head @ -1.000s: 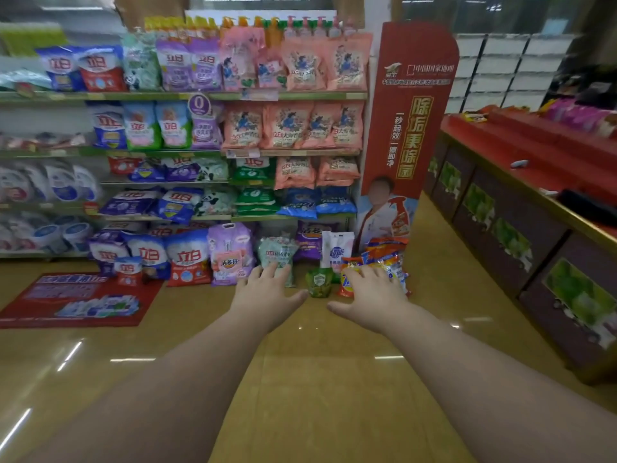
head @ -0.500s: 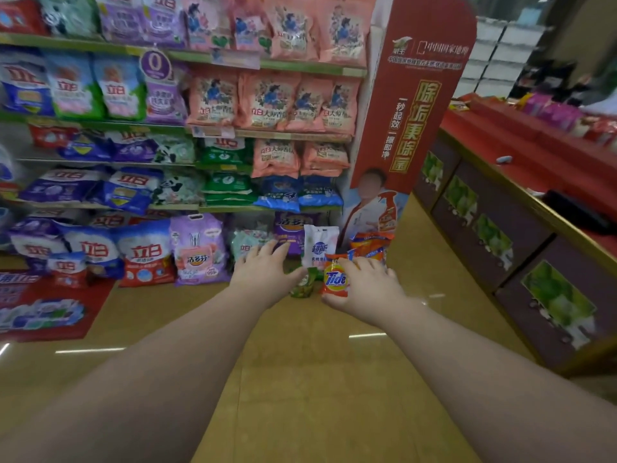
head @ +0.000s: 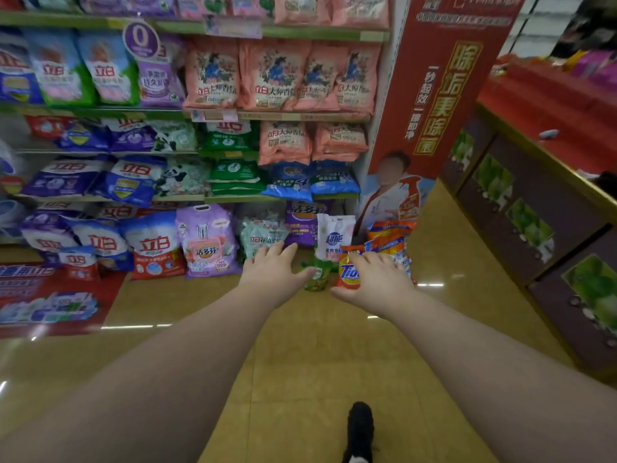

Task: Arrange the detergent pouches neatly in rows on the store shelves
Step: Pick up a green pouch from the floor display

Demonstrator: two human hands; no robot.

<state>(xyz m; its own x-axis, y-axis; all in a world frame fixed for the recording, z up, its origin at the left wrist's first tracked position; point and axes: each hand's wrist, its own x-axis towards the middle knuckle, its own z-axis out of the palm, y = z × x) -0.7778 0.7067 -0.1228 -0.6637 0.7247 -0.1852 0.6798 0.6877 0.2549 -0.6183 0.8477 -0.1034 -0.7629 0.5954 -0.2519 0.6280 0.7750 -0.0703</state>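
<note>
The orange plastic Tide pouch (head: 347, 270) stands upright on the floor, long axis vertical, at the right end of the green-edged store shelves (head: 287, 31), beside a small green pouch (head: 317, 274). The right hand (head: 375, 279) is nearest and lies over its right side; whether the fingers already grip it I cannot tell. The left hand (head: 272, 270) is relaxed with spread fingers, near a pale green bag (head: 262, 237). Only "Tid" is readable.
</note>
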